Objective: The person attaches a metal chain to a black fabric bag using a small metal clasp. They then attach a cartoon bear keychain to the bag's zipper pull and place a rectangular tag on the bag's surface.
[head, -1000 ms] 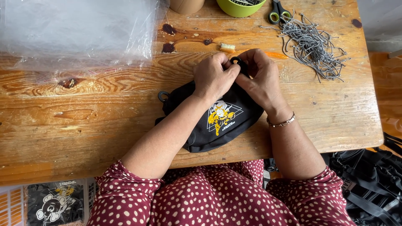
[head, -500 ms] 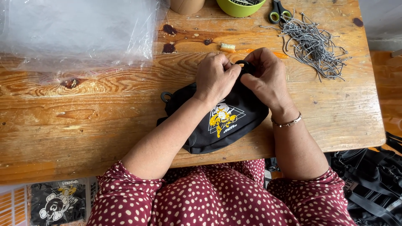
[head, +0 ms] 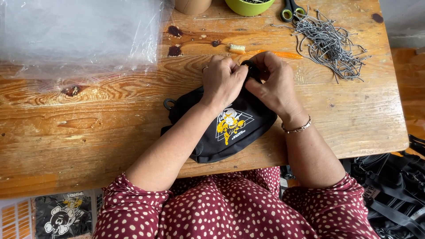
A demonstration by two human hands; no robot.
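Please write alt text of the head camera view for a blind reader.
Both hands, left hand and right hand, pinch the top edge of a black pouch on a wooden table. Cut cords, scissors and clear plastic bags lie farther back.

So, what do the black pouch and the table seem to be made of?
Black pouch: seemingly woven synthetic fabric, matte, soft folds under the left hand and right hand. Table: solid wood, visible grain and knots, slightly glossy.

A heap of clear, crinkled plastic bags covered the far left corner of the wooden table. Below its near edge, at lower left, lay a flat black packet with a white cartoon print beside an orange-and-white striped card.
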